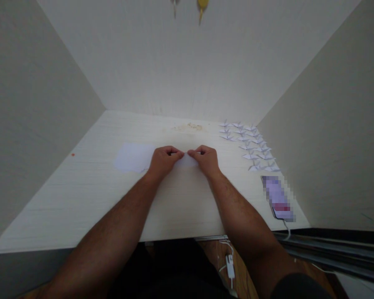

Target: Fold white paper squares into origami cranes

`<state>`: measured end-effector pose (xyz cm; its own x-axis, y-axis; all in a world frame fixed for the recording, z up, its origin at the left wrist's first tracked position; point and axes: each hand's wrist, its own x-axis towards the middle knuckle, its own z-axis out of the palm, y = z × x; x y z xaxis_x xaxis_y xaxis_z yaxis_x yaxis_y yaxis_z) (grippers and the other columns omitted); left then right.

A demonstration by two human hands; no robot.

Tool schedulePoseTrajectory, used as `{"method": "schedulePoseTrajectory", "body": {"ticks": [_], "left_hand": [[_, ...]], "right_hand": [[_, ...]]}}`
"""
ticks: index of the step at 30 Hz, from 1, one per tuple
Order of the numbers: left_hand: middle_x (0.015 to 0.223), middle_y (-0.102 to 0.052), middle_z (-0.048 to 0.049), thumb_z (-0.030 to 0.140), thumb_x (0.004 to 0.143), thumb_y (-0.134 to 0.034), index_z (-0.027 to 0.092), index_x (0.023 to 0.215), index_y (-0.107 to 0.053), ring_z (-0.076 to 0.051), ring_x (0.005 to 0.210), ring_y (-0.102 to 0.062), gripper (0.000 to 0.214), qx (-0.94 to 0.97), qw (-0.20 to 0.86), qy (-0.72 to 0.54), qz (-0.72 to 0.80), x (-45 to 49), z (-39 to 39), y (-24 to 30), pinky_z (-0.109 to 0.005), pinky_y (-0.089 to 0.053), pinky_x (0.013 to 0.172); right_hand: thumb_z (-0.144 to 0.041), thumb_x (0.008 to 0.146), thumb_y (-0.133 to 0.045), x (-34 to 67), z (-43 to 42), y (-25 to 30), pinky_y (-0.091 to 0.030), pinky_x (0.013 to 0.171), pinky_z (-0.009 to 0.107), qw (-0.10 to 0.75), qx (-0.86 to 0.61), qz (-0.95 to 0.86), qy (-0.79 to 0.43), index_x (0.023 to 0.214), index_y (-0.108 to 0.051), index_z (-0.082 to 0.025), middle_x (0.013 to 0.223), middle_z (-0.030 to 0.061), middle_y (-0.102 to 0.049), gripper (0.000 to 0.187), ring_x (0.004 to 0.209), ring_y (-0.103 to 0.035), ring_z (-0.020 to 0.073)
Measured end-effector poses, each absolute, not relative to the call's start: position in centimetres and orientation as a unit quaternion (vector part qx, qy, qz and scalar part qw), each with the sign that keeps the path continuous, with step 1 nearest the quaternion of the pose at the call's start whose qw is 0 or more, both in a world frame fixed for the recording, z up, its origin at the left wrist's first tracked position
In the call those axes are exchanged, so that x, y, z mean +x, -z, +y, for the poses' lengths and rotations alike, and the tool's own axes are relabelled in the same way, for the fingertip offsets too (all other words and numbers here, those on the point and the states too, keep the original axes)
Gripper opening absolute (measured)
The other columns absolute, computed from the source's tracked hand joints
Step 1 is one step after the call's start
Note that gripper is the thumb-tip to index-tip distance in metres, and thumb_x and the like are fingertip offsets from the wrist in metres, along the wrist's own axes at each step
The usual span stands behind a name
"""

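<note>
Between my two hands is a small piece of white paper [187,160], held up just above the middle of the table. My left hand [166,160] pinches its left side between thumb and fingers. On the other side, my right hand [205,159] grips the right edge in the same kind of pinch. The fingers hide part of the paper, so I cannot tell how it is folded. Beside my left hand lie flat white paper sheets [132,158]. Rows of several folded paper cranes [251,145] stand at the table's back right.
A phone [277,197] with a blurred screen lies at the right, its white cable [287,230] running over the front edge. Pale walls enclose the white table [96,199] at the back and both sides. Below, a white power strip [230,265] rests near the wooden floor.
</note>
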<state>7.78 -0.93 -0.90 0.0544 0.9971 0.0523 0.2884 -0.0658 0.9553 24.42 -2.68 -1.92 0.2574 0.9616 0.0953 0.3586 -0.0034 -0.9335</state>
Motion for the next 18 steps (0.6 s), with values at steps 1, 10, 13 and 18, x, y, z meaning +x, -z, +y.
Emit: {"method": "schedulePoseTrajectory", "body": {"ticks": [1,10,13,18], "left_hand": [[0.060,-0.065,-0.0013,0.035,0.064,-0.077,0.018,0.067,-0.073,-0.013,0.054,-0.050,0.018,0.587,0.420,-0.424,0.546,7.75,-0.87,0.95,-0.025,-0.036,0.053],[0.056,-0.060,0.0005,0.035,0.067,-0.075,0.018,0.066,-0.070,-0.011,0.051,-0.049,0.018,0.547,0.406,-0.459,0.570,7.57,-0.38,1.55,-0.024,-0.038,0.051],[0.056,-0.060,0.0009,0.035,0.067,-0.074,0.018,0.066,-0.069,-0.011,0.050,-0.048,0.018,0.538,0.399,-0.470,0.574,7.57,-0.41,1.48,-0.024,-0.037,0.050],[0.054,-0.059,0.0015,0.033,0.068,-0.073,0.016,0.068,-0.070,-0.010,0.050,-0.048,0.017,0.516,0.406,-0.484,0.578,7.65,-0.55,1.04,-0.024,-0.037,0.051]], "right_hand": [[-0.050,0.066,-0.073,24.48,-2.64,1.91,-0.031,0.049,0.025,0.482,-0.637,-0.514,-0.314,0.062,-0.064,-0.018,0.053,-0.0039,-0.050,0.034,0.052,-0.041,0.0100],[-0.049,0.067,-0.072,24.62,-2.39,2.31,-0.031,0.048,0.024,0.539,-0.625,-0.467,-0.318,0.062,-0.063,-0.018,0.053,-0.0038,-0.051,0.033,0.051,-0.042,0.0101],[-0.047,0.067,-0.072,24.80,-2.22,2.47,-0.035,0.051,0.025,0.568,-0.611,-0.441,-0.332,0.063,-0.063,-0.017,0.057,-0.0027,-0.055,0.032,0.052,-0.045,0.0103],[-0.048,0.069,-0.071,25.27,-1.85,2.74,-0.035,0.049,0.025,0.624,-0.567,-0.392,-0.367,0.058,-0.058,-0.018,0.050,-0.0037,-0.052,0.034,0.048,-0.043,0.0094]]}}
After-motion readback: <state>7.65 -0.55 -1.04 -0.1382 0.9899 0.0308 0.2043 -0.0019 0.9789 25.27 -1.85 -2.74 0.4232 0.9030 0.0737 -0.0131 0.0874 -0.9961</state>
